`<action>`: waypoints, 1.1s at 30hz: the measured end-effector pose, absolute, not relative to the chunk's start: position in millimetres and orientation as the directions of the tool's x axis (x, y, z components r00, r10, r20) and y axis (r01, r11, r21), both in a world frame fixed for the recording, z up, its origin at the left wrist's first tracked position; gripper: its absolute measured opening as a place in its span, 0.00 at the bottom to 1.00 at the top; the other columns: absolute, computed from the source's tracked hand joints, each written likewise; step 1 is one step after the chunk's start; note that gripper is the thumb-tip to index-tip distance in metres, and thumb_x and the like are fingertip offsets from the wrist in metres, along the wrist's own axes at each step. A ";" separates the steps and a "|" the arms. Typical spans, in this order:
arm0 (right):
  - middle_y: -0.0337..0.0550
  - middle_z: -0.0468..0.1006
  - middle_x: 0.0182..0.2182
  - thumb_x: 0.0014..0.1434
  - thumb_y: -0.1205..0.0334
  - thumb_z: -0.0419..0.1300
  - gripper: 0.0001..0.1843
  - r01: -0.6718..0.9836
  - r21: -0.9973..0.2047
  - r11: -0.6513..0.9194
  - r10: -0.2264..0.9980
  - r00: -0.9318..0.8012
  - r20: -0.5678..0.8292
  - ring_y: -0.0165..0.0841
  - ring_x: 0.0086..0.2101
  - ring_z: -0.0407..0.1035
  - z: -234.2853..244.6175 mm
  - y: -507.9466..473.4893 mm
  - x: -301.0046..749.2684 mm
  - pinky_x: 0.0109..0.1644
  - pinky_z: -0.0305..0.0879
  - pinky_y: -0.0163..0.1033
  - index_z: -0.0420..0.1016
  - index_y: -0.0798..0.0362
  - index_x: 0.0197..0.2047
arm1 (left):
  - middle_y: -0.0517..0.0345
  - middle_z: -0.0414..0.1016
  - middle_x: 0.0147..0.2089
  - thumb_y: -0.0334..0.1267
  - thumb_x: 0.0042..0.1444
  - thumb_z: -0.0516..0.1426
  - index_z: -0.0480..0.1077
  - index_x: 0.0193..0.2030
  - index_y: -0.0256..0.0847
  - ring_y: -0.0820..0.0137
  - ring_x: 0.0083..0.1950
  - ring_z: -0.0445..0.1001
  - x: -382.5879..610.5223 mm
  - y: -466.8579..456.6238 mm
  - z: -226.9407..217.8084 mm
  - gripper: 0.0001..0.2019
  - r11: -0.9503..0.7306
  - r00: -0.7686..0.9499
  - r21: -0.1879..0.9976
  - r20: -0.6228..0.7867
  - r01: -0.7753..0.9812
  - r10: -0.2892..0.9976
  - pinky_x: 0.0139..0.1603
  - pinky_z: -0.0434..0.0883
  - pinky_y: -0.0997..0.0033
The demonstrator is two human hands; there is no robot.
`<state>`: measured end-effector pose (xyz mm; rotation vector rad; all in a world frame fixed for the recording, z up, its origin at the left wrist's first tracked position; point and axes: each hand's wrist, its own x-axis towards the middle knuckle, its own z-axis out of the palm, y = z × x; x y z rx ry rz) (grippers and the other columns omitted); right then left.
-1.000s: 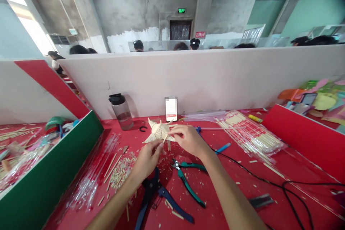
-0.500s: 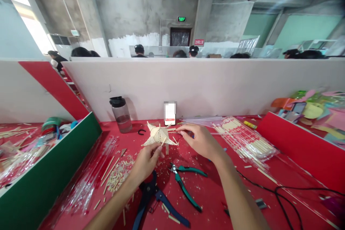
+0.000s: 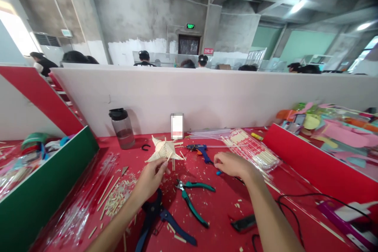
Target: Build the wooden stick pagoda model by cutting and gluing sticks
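Observation:
My left hand [image 3: 151,176] pinches the lower edge of a star-shaped piece built of wooden sticks [image 3: 163,151] and holds it just above the red table [image 3: 224,204]. My right hand [image 3: 233,165] is apart from the star, to its right, with fingers curled and nothing visible in them. It hovers close to a blue glue gun [image 3: 201,151] and the gun's cable. Green-handled cutters [image 3: 193,197] lie between my two hands. Larger blue-handled cutters [image 3: 161,220] lie under my left wrist.
A dark water bottle [image 3: 121,128] and a phone [image 3: 177,126] stand against the white partition [image 3: 206,94]. Packs of wooden sticks [image 3: 251,151] lie at the right, cut stick bits [image 3: 118,197] at the left. A black cable [image 3: 295,201] crosses the table. Green [image 3: 44,189] and red [image 3: 310,161] dividers flank me.
My right hand has let go of the stick star and moved right and down towards the glue gun. The left hand still holds the star. The view has swung to the right.

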<state>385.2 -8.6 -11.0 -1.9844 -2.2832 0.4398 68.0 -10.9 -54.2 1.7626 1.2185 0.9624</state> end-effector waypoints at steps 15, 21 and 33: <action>0.45 0.78 0.44 0.58 0.70 0.64 0.08 0.960 -0.229 0.164 0.982 -0.182 -0.058 0.39 0.47 0.71 -58.5 -7.5 438.6 0.49 0.61 0.37 0.79 0.50 0.41 | 0.58 0.76 0.29 0.57 0.62 0.51 0.73 0.40 0.38 0.70 0.22 0.71 68.2 -11.3 -52.1 0.22 -0.238 0.242 0.904 0.158 0.355 0.957 0.25 0.66 0.72; 0.57 0.80 0.40 0.62 0.77 0.53 0.14 0.975 -0.216 0.042 0.999 -0.047 -0.021 0.44 0.42 0.75 -55.8 -12.1 449.1 0.44 0.61 0.41 0.74 0.58 0.47 | 0.58 0.76 0.30 0.56 0.64 0.50 0.72 0.42 0.39 0.70 0.22 0.71 66.9 -10.3 -55.8 0.21 -0.242 0.256 0.903 0.155 0.354 0.954 0.25 0.65 0.73; 0.55 0.81 0.49 0.72 0.54 0.42 0.22 0.820 -0.555 0.140 0.968 0.005 0.252 0.46 0.50 0.75 -61.4 -3.2 344.6 0.50 0.68 0.44 0.69 0.52 0.59 | 0.59 0.76 0.29 0.56 0.63 0.51 0.72 0.40 0.39 0.70 0.22 0.71 67.6 -10.2 -56.9 0.21 -0.216 0.246 0.924 0.140 0.316 0.959 0.24 0.66 0.73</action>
